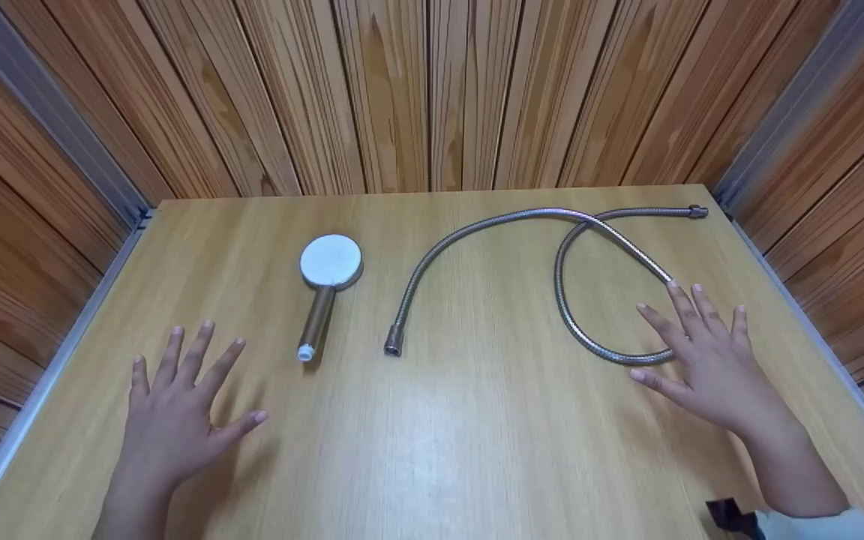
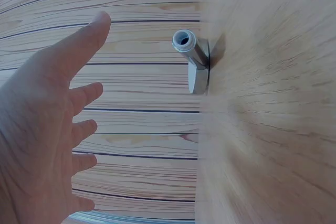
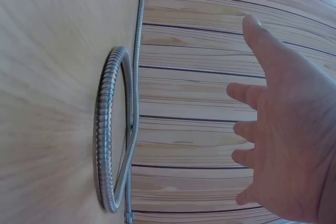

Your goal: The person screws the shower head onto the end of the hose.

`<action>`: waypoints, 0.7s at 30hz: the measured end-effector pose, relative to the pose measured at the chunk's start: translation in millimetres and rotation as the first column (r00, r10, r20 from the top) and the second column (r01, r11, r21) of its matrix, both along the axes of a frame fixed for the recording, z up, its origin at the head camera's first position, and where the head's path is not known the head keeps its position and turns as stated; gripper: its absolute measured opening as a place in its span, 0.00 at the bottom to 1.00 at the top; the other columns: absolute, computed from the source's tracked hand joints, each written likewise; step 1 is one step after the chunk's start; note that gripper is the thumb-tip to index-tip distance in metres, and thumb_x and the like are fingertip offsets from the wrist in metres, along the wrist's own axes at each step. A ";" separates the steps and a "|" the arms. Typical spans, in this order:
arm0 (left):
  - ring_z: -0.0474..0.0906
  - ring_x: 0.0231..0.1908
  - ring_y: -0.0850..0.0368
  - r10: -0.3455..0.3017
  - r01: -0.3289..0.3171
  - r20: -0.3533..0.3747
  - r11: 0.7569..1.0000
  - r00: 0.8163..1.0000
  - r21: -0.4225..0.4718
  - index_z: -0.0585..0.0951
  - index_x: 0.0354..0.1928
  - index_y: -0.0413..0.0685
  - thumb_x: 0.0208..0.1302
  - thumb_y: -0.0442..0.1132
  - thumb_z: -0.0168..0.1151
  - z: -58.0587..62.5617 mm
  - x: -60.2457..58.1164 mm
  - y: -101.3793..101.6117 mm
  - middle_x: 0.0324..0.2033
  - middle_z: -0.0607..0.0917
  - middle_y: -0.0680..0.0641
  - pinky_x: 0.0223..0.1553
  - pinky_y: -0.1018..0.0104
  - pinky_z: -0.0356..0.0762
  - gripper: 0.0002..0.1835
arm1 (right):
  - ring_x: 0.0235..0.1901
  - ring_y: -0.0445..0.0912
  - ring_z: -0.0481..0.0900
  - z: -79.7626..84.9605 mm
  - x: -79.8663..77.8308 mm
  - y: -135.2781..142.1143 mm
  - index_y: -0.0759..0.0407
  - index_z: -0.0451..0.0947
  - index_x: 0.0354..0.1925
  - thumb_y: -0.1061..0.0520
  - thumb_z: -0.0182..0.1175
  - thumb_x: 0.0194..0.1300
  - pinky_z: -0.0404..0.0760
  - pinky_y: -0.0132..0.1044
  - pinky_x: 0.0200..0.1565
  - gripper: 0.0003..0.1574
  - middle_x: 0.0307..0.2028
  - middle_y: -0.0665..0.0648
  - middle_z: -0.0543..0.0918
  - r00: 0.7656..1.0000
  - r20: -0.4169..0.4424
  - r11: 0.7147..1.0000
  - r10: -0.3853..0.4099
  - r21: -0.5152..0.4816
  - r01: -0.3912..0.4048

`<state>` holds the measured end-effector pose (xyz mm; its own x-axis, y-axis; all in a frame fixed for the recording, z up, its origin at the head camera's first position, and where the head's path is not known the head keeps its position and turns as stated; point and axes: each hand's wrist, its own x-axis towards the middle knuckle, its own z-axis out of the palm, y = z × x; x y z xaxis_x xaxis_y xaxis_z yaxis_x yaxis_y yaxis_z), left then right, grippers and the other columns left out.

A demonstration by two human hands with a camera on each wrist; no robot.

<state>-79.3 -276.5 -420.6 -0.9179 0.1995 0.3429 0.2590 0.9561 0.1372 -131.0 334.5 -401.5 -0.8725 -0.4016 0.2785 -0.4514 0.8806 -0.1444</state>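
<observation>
A handheld shower head [image 1: 331, 261] with a white round face lies on the table, its grey handle [image 1: 318, 319] toward me and a white threaded end showing. To its right a metal shower hose [image 1: 503, 219] curves across the surface and crosses itself in a loop; one end fitting [image 1: 394, 340] is near the middle, the other [image 1: 697, 211] at the far right corner. My left hand [image 1: 175, 420] hovers left of the shower head, fingers spread. Above the hose's loop my right hand [image 1: 717, 367] is held with fingers spread, apart from the hose in the right wrist view. Neither hand holds anything.
The wooden table [image 1: 432, 450] has a far edge against a plank wall [image 1: 394, 97]. More plank walls with grey metal corner posts [image 1: 64, 112] stand at left and right. A dark strip [image 1: 732, 516] hangs by the right sleeve [image 1: 814, 525].
</observation>
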 end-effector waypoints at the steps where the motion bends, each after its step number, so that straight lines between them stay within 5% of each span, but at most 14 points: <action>1: 0.40 0.74 0.36 0.000 0.000 -0.002 1.000 1.000 0.000 0.65 0.72 0.61 0.51 0.69 0.65 0.2 -0.5 0.0 0.75 0.54 0.42 0.65 0.25 0.30 0.47 | 0.75 0.60 0.34 0.1 -0.9 -0.9 0.49 0.58 0.74 0.35 0.65 0.60 0.21 0.72 0.63 0.51 0.77 0.61 0.41 1.000 -0.001 1.000 0.004 -0.002 -0.004; 21: 0.43 0.73 0.34 -0.013 0.013 0.016 0.999 1.000 0.033 0.65 0.71 0.60 0.49 0.66 0.69 1.0 -16.5 9.0 0.74 0.55 0.40 0.63 0.22 0.34 0.48 | 0.74 0.64 0.41 5.0 -17.1 -24.1 0.51 0.61 0.72 0.33 0.65 0.58 0.35 0.74 0.65 0.51 0.74 0.68 0.49 0.997 -0.038 0.997 0.073 0.026 -0.072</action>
<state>-95.8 -267.4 -419.6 -0.9208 0.2003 0.3348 0.2689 0.9476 0.1725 -148.1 310.3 -396.5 -0.8295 -0.4706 0.3008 -0.5190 0.8484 -0.1038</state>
